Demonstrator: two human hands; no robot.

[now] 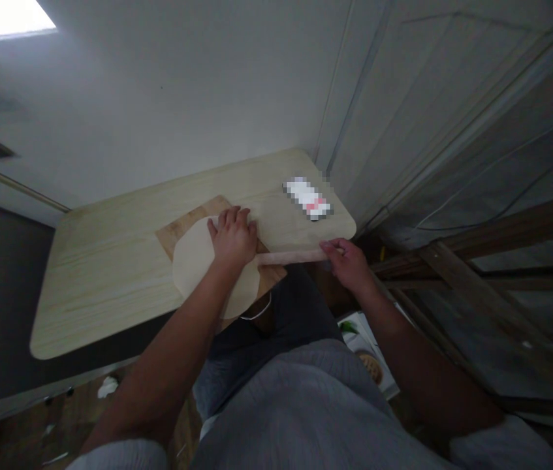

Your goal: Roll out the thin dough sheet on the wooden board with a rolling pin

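My left hand [234,239] lies with its fingers spread on a pale, flat, roundish sheet [198,264]. What the sheet is made of, I cannot tell. Beneath it is a brown wooden board [178,227], set at an angle and jutting past the table's near edge. Between thumb and fingers, my right hand [347,261] pinches the far end of a long, narrow pale strip [296,256]. The strip runs leftward to the sheet's right side, near my left wrist; whether the two are joined is unclear.
The light wood-grain table [100,261] stands against a pale wall [183,98]. A blurred-out white and pink object [308,198] lies on its right part. Dark wooden beams [467,281] are at the right. Below, a white box [388,378] with printed pictures stands near my leg.
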